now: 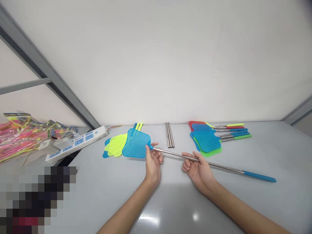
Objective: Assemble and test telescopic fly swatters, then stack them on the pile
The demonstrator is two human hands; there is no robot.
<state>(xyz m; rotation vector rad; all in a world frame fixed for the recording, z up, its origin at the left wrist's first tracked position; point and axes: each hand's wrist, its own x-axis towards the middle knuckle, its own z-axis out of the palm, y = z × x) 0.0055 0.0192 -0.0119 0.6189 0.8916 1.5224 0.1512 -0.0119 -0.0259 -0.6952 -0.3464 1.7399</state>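
Note:
A blue fly swatter [175, 155] with an extended metal rod and a blue grip is held across both hands above the table. My left hand [153, 164] is closed around its neck, just beside the blue mesh head. Farther along the rod, my right hand [198, 169] grips the metal shaft with thumb and fingers. Behind the left hand lie loose mesh heads, yellow [114, 146] and blue [105, 154]. Several short metal rods [170, 135] rest side by side at the back middle. To the right is a pile of fly swatters [207, 139] with coloured grips.
On the left, a white power strip [83, 143] with plugs and cables lies on the grey table [175, 201]. Past it is a heap of pink and yellow packaged items [21, 136]. A pale wall [175, 65] and grey metal frame bars [48, 65] bound the table.

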